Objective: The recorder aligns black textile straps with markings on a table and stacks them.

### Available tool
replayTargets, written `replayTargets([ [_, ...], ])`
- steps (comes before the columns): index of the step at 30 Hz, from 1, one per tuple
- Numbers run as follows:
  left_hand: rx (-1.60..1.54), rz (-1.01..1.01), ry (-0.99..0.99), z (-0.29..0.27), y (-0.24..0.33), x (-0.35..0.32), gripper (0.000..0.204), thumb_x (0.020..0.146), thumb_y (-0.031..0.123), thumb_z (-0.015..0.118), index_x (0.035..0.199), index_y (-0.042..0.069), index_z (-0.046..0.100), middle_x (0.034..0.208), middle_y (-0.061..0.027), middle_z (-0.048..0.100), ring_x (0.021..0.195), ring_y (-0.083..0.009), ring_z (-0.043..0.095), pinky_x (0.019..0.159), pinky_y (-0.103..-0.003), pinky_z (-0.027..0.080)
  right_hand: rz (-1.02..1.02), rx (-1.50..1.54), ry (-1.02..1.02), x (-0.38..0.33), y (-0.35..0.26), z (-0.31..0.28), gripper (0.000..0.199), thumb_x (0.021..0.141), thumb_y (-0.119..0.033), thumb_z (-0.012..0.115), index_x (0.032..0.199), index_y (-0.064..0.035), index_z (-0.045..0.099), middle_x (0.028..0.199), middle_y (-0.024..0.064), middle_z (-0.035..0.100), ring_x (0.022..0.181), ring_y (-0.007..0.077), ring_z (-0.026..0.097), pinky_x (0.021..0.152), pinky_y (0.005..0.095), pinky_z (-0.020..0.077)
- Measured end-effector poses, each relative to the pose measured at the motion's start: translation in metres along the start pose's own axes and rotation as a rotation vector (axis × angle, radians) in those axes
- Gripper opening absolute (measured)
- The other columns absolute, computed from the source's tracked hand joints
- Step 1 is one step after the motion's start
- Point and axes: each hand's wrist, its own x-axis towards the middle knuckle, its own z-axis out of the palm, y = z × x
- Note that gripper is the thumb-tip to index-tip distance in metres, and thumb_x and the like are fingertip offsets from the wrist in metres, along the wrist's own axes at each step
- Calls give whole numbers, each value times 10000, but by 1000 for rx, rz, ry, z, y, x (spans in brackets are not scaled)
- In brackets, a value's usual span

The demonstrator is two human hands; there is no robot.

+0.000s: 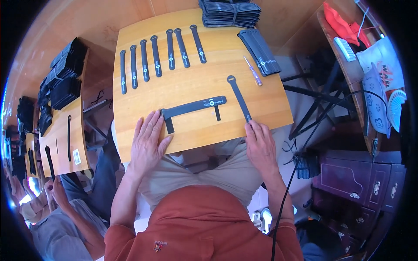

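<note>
My left hand [148, 137] lies flat at the table's near edge, its fingertips touching the left end of a dark grey strap [193, 105] that runs crosswise. Two short black strips, a left one [170, 125] and a right one [218, 113], stick out from under that strap toward me. At the right, my right hand [260, 139] is closed on the near end of another dark grey strap [239, 96]. That strap points away from me, its ring-shaped end farthest off.
Several similar straps [156, 56] lie in a row across the table [183, 80]. At the far right are a strap stack [260, 50], a purple-handled screwdriver [254, 74] and a tied bundle [230, 14]. A co-worker's hands [55, 191] hold a strap at the left table.
</note>
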Motion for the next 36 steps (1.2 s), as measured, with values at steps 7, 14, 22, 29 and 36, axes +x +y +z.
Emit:
replayTargets([
  [7, -145, 28, 230, 5, 2, -15, 437, 911, 168, 759, 1286, -28, 650, 1387, -204, 617, 1297, -397, 582, 1077, -481, 493, -30, 31, 124, -17, -1, 3, 342, 804, 18, 693, 1145, 42, 675, 1166, 159, 666, 1001, 336, 637, 836, 403, 573],
  [14, -404, 267, 325, 8, 69, -29, 439, 805, 49, 834, 1208, -20, 674, 1305, -230, 658, 1164, -380, 663, 983, -469, 559, 7, 161, 407, -45, -44, -76, 289, 790, 137, 712, 1053, 20, 691, 981, 197, 696, 770, 327, 700, 643, 385, 577],
  [22, -436, 487, 351, -5, 98, -1, 407, 787, 8, 818, 1177, 13, 699, 1073, -136, 709, 895, -294, 675, 753, -402, 535, 125, 796, 322, -59, -73, -98, 215, 840, 68, 729, 1036, -4, 679, 930, 180, 717, 710, 244, 729, 617, 326, 582],
  [29, -975, 186, -42, -1, 79, -27, 298, 846, -14, 795, 1120, 14, 681, 1076, -122, 673, 929, -268, 678, 841, -350, 553, 260, 1502, 258, -26, -77, -87, 148, 974, 20, 672, 1120, 40, 676, 907, 169, 703, 712, 186, 723, 644, 268, 578],
  [36, -1057, 158, 395, 5, 75, -48, 669, 814, 48, 877, 1363, 54, 495, 1312, -178, 594, 927, -230, 701, 782, -327, 590, 217, 1538, 3, -10, -82, -78, 170, 1001, -62, 685, 1129, 45, 651, 884, 137, 680, 684, 139, 668, 602, 247, 541],
])
